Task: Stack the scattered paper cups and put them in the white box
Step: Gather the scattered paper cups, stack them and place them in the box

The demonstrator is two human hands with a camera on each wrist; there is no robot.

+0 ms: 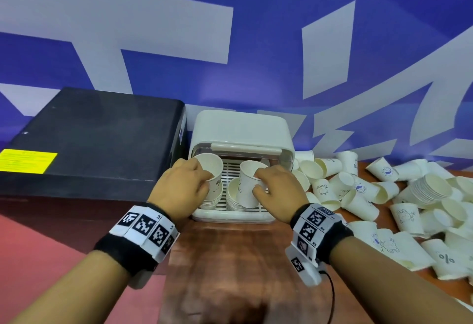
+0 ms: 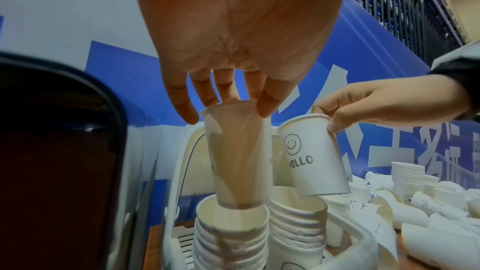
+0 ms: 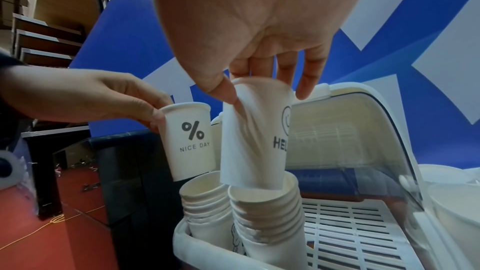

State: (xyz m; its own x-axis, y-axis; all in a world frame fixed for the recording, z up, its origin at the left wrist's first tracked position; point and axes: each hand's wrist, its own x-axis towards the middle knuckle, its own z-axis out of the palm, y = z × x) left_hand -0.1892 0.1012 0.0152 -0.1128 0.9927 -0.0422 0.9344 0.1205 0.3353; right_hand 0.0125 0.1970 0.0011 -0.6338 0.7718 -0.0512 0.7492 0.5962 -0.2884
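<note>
**A:** What are your hands doing?

**B:** Your left hand [image 1: 183,183] pinches the rim of a white paper cup printed "% NICE DAY" [image 3: 191,141], fingers and thumb curled on its top edge. In the left wrist view its base sits just inside the mouth of the left stack of nested white paper cups [image 2: 231,233]. Your right hand [image 1: 276,188] grips a white paper cup printed with a smiley face and "HELLO" [image 2: 311,155] near its rim, thumb on one side and fingers on the other. The cup is tilted, and its base is at the mouth of the right stack of nested white paper cups [image 3: 265,208].

**A:** Where do the stacks stand?

**B:** Both stand upright, side by side, in the white plastic box with a slatted floor [image 1: 230,217], at the centre of the head view. Its hinged lid [image 1: 243,129] is raised behind them. Whether the "HELLO" cup already touches its stack is hard to tell; motion blur smears it in the right wrist view.

**A:** What else is around?

**B:** The box sits on a brown wooden table [image 1: 230,272]. A heap of loose white paper cups [image 1: 384,195], many on their sides, fills the right of the frame, with one short stack of nested cups [image 1: 432,190] among them. A black rectangular case with a yellow label [image 1: 89,139] lies just left of the box. A blue banner with large pale lettering [image 1: 230,42] fills the upper half.
</note>
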